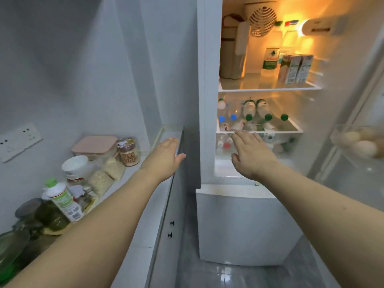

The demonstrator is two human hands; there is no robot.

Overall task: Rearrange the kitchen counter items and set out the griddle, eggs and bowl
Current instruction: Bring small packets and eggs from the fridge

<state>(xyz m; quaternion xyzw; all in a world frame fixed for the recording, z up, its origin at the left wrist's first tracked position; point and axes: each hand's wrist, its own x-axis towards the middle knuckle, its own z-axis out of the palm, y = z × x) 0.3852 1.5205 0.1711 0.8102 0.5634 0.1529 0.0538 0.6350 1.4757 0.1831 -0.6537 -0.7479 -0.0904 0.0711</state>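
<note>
Both forearms bare to the frame edge, hands [166,156] apparently ringless.

Open fridge [270,86], eggs [365,148], both hands empty

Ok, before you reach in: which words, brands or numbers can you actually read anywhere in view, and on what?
Nothing reads cleanly.
Brown-labelled jar on the counter: large pale letters, too blurred to read.
Green-capped white bottle on the counter: small print, unreadable.
Clear bottle on the top fridge shelf: green label, red word blurred.
Two cartons beside it: print too small.
Bottles lying on the middle shelf: labels unreadable.
</note>
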